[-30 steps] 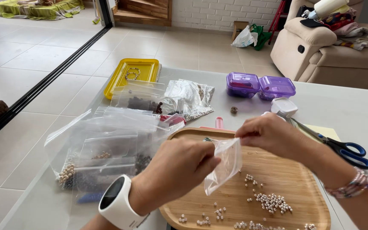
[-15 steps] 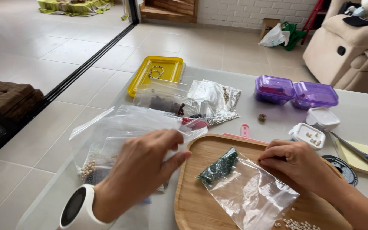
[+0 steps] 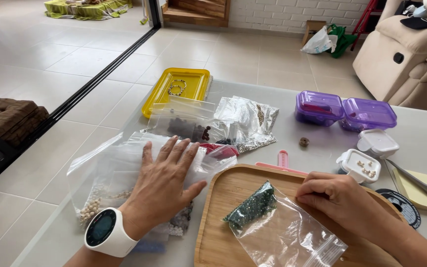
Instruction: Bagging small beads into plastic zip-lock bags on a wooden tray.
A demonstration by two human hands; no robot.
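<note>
Pale tiled floor (image 3: 253,54), white brick wall (image 3: 273,12), beige armchair (image 3: 411,54), daylight.

Clear bead bag (image 3: 282,230) on wooden tray (image 3: 223,198); clear bags (image 3: 124,168) left; watch screen (image 3: 100,228).

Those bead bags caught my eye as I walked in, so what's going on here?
A person is sorting beading supplies at a table. Their left hand, with a white watch on the wrist, lies flat on a pile of clear bags of beads. Their right hand rests on a clear bag of dark green beads lying on a wooden tray. Behind are a yellow tray, two purple boxes and small white containers.
</note>
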